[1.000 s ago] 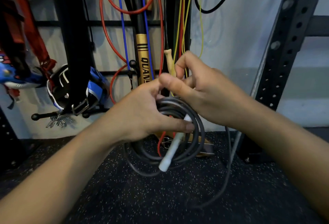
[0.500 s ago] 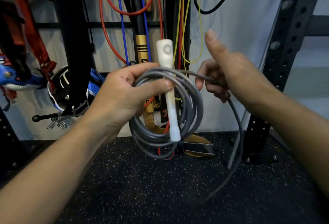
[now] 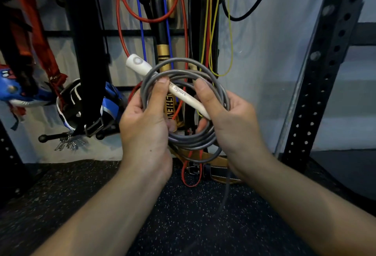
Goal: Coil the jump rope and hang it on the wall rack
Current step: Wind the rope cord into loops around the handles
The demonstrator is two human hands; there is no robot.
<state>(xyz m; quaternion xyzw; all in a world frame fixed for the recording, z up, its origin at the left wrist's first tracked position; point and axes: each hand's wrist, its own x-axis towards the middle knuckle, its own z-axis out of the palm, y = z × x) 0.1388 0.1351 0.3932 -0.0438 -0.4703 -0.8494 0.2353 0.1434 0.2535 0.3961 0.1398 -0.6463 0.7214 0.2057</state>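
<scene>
The grey jump rope is wound into a round coil of several loops, held up in front of the wall rack. Its white handle lies slanted across the coil, butt end up and to the left. My left hand grips the coil's left side, thumb pressed on the loops. My right hand grips the right side, thumb on the handle's lower end. A loose grey tail hangs down below my right hand.
Red, blue, yellow and black ropes hang on the rack behind the coil, with a black and gold handle. Boxing gear hangs at left. A black perforated upright stands at right. A leather belt lies on the speckled floor.
My right hand came in from the loose strand and closed on the coil's right side. The handle tilted from upright to slanted. The coil rose slightly and the hanging tail became shorter.
</scene>
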